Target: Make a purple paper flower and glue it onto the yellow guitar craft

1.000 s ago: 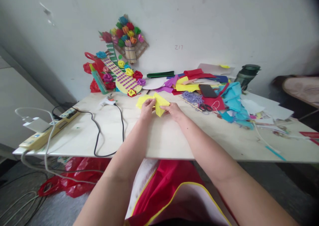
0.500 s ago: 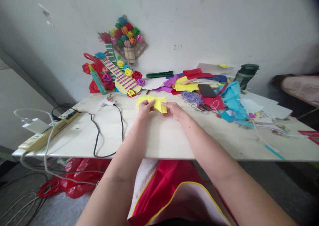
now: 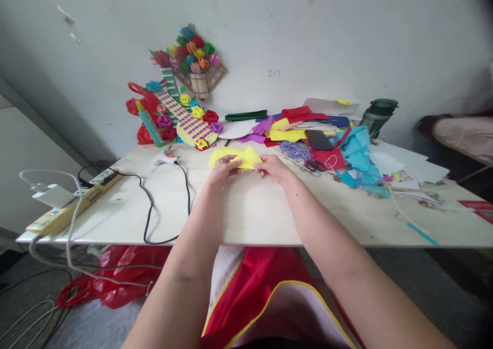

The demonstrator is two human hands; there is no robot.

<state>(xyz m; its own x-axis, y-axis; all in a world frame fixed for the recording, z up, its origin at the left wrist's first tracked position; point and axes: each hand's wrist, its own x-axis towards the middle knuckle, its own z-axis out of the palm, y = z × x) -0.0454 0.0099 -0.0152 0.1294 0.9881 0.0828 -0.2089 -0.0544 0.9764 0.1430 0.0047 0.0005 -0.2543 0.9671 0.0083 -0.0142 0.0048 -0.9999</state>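
Observation:
A folded piece of yellow paper (image 3: 246,157) lies low over the pale wooden table (image 3: 250,210), near its middle. My left hand (image 3: 221,168) pinches the paper's left side with closed fingers. My right hand (image 3: 272,166) pinches its right side the same way. Both forearms reach forward from the near edge. The paper's underside is hidden.
A heap of coloured paper (image 3: 308,128), scissors (image 3: 315,165) and a dark bottle (image 3: 378,114) sit to the right. A glue gun (image 3: 165,157) with a black cord lies to the left, a power strip (image 3: 73,200) at the left edge. Paper-flower crafts (image 3: 185,108) lean on the wall.
The yellow paper was held upright and partly open; both hands have since brought it down and flattened it toward the table.

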